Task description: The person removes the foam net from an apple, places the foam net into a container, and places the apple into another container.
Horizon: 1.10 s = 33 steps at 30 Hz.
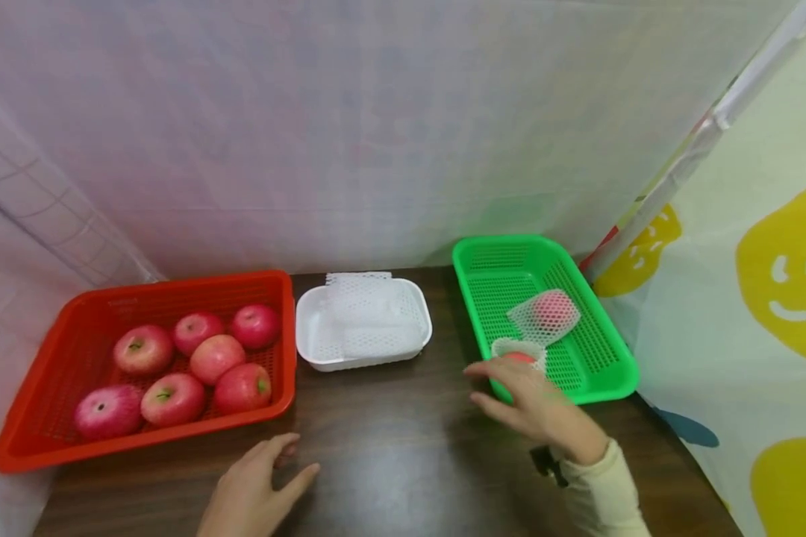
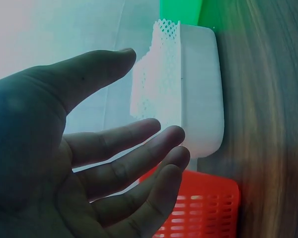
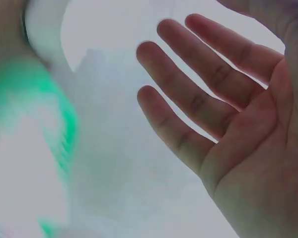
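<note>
My right hand is over the near left edge of the green basket, its fingers extended and nothing held. Under and behind that hand an apple in a white foam net shows partly. A second netted apple lies farther back in the same basket. My left hand hovers above the table's front, thumb apart from loosely bent fingers, holding nothing. Ahead of it stands a white tray with white foam nets lying in and across it; the left wrist view shows the tray beyond the fingertips.
At the left sits a red basket holding several bare apples. The baskets and tray stand on a dark wood table. White sheeting rises behind, and a panel with yellow figures borders the right side.
</note>
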{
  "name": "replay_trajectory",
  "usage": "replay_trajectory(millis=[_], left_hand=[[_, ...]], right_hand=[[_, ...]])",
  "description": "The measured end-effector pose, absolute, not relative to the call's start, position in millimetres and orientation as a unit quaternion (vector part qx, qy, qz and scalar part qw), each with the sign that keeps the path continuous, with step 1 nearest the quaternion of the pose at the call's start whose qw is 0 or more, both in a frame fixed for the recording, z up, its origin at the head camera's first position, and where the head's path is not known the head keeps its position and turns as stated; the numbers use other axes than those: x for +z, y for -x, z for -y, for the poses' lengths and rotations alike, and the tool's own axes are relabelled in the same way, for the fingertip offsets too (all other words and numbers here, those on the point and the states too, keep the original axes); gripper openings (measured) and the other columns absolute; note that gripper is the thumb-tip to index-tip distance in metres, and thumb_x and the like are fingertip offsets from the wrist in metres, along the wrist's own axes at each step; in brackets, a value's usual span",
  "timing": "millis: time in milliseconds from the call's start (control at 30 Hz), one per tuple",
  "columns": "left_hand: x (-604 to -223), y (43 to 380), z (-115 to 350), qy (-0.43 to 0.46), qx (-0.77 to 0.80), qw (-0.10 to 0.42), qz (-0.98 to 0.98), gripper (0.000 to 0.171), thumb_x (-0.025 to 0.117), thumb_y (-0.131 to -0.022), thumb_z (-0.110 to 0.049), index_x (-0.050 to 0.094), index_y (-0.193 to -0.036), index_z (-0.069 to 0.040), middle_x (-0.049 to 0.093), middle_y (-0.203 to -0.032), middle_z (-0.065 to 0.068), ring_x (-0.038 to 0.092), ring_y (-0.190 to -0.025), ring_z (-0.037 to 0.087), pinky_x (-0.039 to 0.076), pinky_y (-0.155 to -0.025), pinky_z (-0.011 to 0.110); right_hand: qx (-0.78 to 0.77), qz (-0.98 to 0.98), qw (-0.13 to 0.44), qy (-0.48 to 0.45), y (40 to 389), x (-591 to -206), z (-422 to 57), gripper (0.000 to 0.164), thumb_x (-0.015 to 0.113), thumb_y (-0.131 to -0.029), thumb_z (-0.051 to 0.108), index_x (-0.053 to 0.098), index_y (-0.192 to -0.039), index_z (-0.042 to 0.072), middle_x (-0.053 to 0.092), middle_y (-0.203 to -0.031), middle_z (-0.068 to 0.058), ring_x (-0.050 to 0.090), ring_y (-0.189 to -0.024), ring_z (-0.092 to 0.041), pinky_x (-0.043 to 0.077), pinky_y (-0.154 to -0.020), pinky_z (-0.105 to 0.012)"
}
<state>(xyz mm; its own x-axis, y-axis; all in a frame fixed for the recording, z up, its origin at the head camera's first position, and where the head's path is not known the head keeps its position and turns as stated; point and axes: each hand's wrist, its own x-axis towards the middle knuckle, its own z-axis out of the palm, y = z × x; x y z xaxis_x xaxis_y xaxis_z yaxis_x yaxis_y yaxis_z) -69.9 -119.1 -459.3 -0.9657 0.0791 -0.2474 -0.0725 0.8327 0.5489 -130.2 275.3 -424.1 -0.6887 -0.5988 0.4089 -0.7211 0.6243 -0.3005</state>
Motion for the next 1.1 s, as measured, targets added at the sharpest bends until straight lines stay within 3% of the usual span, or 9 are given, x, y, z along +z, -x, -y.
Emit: replay_trajectory(millis=[133, 267, 433, 567, 700, 867, 967, 1100], left_hand=[[-462, 70, 117, -0.007, 0.29, 0.137, -0.947, 0.063, 0.078, -0.081, -0.055, 0.067, -0.122, -0.008, 0.067, -0.101, 0.0, 0.065, -0.092, 0.022, 0.053, -0.082, 0.05], [-466, 67, 116, -0.018, 0.295, 0.132, -0.946, 0.058, 0.079, -0.082, -0.051, 0.067, -0.121, -0.009, 0.067, -0.101, 0.0, 0.065, -0.092, 0.021, 0.053, -0.082, 0.051], [-471, 66, 111, -0.017, 0.3, 0.147, -0.942, 0.058, 0.081, -0.08, -0.05, 0.067, -0.121, -0.01, 0.066, -0.103, 0.001, 0.064, -0.093, 0.022, 0.053, -0.082, 0.052], [-475, 63, 105, -0.037, 0.311, 0.147, -0.938, 0.055, 0.082, -0.08, -0.047, 0.068, -0.119, -0.011, 0.066, -0.101, -0.001, 0.064, -0.092, 0.02, 0.053, -0.08, 0.05], [-478, 60, 102, -0.052, 0.32, 0.145, -0.935, 0.053, 0.083, -0.08, -0.045, 0.069, -0.118, -0.011, 0.065, -0.097, -0.003, 0.063, -0.09, 0.019, 0.053, -0.079, 0.048], [-480, 61, 101, -0.056, 0.315, 0.152, -0.935, 0.052, 0.084, -0.08, -0.043, 0.068, -0.118, -0.01, 0.066, -0.099, -0.003, 0.064, -0.092, 0.022, 0.053, -0.08, 0.05], [-481, 61, 100, -0.063, 0.313, 0.149, -0.936, 0.052, 0.084, -0.08, -0.041, 0.068, -0.118, -0.01, 0.066, -0.1, -0.003, 0.064, -0.094, 0.023, 0.053, -0.081, 0.05], [-483, 61, 100, -0.07, 0.314, 0.15, -0.935, 0.052, 0.083, -0.08, -0.041, 0.068, -0.119, -0.011, 0.065, -0.1, -0.004, 0.064, -0.094, 0.023, 0.053, -0.081, 0.051]], right_hand=[[0.139, 0.923, 0.153, -0.325, 172, -369, -326, 0.035, 0.078, -0.086, 0.011, 0.066, -0.117, 0.001, 0.068, -0.111, -0.014, 0.063, -0.103, -0.033, 0.051, -0.087, -0.051], [0.04, 0.967, 0.069, -0.242, 222, -340, -370, 0.052, 0.081, -0.085, 0.012, 0.058, -0.13, -0.002, 0.059, -0.123, -0.027, 0.055, -0.112, -0.047, 0.044, -0.093, -0.061], [-0.099, 0.974, -0.104, -0.178, 269, -363, -398, 0.09, 0.088, -0.078, 0.021, 0.039, -0.151, 0.003, 0.038, -0.146, -0.034, 0.038, -0.129, -0.056, 0.034, -0.099, -0.07], [-0.157, 0.959, -0.16, -0.171, 283, -406, -410, 0.113, 0.096, -0.065, 0.022, 0.031, -0.156, 0.006, 0.031, -0.152, -0.033, 0.032, -0.133, -0.057, 0.032, -0.101, -0.07], [-0.149, 0.96, -0.163, -0.172, 282, -439, -423, 0.114, 0.096, -0.063, 0.014, 0.031, -0.156, 0.007, 0.031, -0.152, -0.033, 0.031, -0.134, -0.057, 0.028, -0.104, -0.071], [-0.133, 0.964, -0.114, -0.198, 287, -462, -436, 0.092, 0.092, -0.072, 0.021, 0.042, -0.148, 0.008, 0.044, -0.142, -0.031, 0.041, -0.128, -0.054, 0.032, -0.102, -0.07], [-0.132, 0.965, -0.088, -0.208, 292, -462, -439, 0.083, 0.091, -0.074, 0.03, 0.046, -0.141, 0.01, 0.05, -0.133, -0.028, 0.047, -0.121, -0.051, 0.037, -0.096, -0.069], [-0.117, 0.97, -0.051, -0.208, 292, -439, -430, 0.084, 0.091, -0.07, 0.031, 0.047, -0.139, 0.009, 0.053, -0.127, -0.025, 0.05, -0.116, -0.049, 0.04, -0.089, -0.068]])
